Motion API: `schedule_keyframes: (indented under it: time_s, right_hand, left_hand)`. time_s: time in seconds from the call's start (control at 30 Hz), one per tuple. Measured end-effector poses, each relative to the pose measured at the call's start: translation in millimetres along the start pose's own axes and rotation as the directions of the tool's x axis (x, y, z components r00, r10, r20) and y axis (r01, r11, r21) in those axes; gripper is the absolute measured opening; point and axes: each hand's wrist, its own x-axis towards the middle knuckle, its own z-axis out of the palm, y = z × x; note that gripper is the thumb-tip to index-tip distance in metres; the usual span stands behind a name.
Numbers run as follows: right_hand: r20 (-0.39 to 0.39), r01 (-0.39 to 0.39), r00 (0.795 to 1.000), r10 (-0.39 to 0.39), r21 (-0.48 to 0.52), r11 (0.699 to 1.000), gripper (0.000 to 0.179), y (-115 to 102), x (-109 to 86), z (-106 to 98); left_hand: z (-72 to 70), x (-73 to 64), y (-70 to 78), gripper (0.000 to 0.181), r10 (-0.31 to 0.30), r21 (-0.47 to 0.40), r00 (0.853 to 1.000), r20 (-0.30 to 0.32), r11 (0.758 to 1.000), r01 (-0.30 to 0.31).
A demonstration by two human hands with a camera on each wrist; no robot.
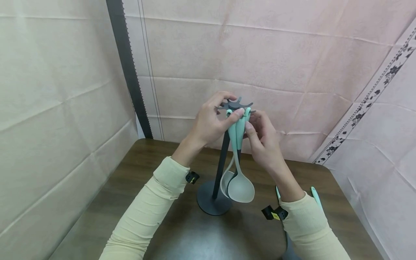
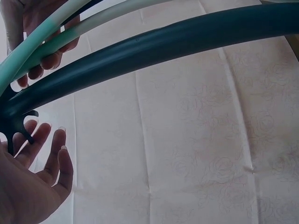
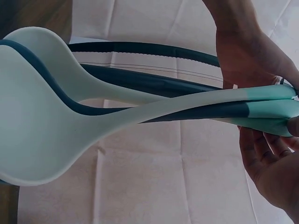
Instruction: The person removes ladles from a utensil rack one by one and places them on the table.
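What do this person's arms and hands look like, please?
The left sleeve and right sleeve are long and pale yellow. The left hand and right hand wear no gloves. By the wrists are a black left camera and a black right camera with a yellow mark.

Soft glare on the tabletop (image 1: pixel 188 238)
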Motion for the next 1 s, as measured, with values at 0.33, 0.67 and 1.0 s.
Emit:
schedule_keyframes:
  time_s: [0.33,0.67,1.0]
  right_hand:
    - [-0.017,0.01,1.0,-0.01,-0.021,1.0,0.03,0.9,-2.7,-3.1]
    - [-0.039,0.013,0.999,-0.013,-0.001,1.0,0.033,-0.6,-3.9,-4.5]
    - [-0.039,0.001,0.999,-0.001,0.003,1.0,0.032,-2.3,-6.0,-6.5]
  left_hand:
    - [2.0,0.3,1.7,0.055,0.0,-0.009,1.0,-0.002,1.0,0.0]
    - [2.4,0.4,0.6,0.054,0.007,-0.019,1.0,-0.008,1.0,-0.007]
    - [2.2,-0.6,-0.6,0.052,0.01,-0.02,1.0,-0.026,1.0,-0.01]
